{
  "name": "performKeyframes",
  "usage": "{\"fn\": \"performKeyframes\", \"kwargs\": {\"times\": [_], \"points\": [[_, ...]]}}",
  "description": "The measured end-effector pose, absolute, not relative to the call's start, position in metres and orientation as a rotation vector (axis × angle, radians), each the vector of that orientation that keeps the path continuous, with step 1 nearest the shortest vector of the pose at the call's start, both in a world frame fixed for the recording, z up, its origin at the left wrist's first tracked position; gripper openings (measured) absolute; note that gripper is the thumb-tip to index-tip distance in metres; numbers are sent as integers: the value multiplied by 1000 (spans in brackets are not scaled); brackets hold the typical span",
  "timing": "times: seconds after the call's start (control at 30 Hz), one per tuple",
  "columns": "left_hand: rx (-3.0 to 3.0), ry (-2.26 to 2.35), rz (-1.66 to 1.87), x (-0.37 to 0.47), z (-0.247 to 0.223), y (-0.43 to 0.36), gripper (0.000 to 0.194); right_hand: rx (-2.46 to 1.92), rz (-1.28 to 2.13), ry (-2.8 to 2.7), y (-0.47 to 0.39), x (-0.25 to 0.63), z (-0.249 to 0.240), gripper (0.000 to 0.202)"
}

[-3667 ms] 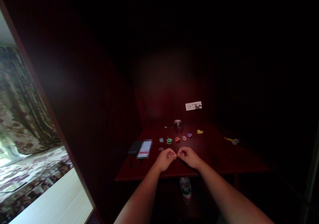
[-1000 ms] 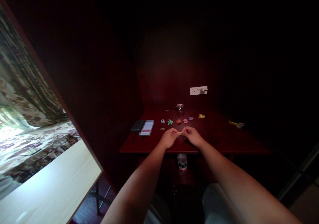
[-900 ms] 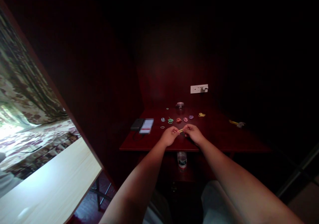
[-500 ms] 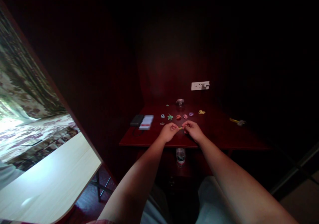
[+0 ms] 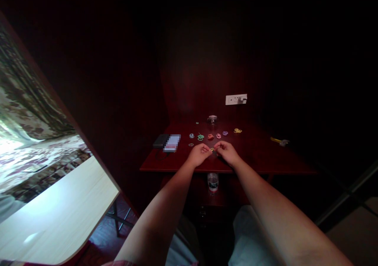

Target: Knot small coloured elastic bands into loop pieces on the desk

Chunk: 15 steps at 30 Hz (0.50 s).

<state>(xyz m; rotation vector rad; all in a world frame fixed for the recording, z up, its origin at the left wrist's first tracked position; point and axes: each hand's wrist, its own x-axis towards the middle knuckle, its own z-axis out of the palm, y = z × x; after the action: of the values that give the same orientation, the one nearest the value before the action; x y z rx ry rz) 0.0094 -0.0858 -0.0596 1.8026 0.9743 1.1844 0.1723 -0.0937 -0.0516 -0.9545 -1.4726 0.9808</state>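
Observation:
My left hand [image 5: 199, 154] is closed, its thumb and fingers pinching a small yellow rubber band [image 5: 212, 149] above the front of the dark red desk [image 5: 165, 164]. My right hand [image 5: 226, 153] is closed too, its fingertips pinched at the band's right side. Beyond the hands lie small groups of bands sorted by colour: blue [image 5: 191, 135], green [image 5: 201, 137], orange-red [image 5: 210, 136], pink [image 5: 218, 136], purple [image 5: 225, 133] and yellow [image 5: 238, 131]. A single pale band [image 5: 191, 144] lies left of my hands, and a lone green band [image 5: 197, 123] farther back.
A clear jar [image 5: 212, 119] stands at the back. To the left are a black case [image 5: 161, 140] and a blurred-out phone-like object [image 5: 172, 143]. A yellow-handled tool [image 5: 279, 141] lies right. Below the desk stands a plastic bottle [image 5: 213, 182]; a socket [image 5: 236, 99] is on the wall.
The yellow band looks more tilted between my fingertips, nearer the left ones. My hands stay nearly in place; the whole view has shifted slightly.

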Motion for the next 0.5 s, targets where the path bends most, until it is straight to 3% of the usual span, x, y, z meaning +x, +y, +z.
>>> {"fn": "performKeyframes", "kwargs": {"times": [0.23, 0.5], "points": [[1779, 912, 1203, 10, -56, -89, 22, -986, 908, -1627, -90, 171, -57, 25], [1797, 937, 1196, 9, -58, -88, 21, -1026, 843, -1716, -94, 170, -51, 20]]}}
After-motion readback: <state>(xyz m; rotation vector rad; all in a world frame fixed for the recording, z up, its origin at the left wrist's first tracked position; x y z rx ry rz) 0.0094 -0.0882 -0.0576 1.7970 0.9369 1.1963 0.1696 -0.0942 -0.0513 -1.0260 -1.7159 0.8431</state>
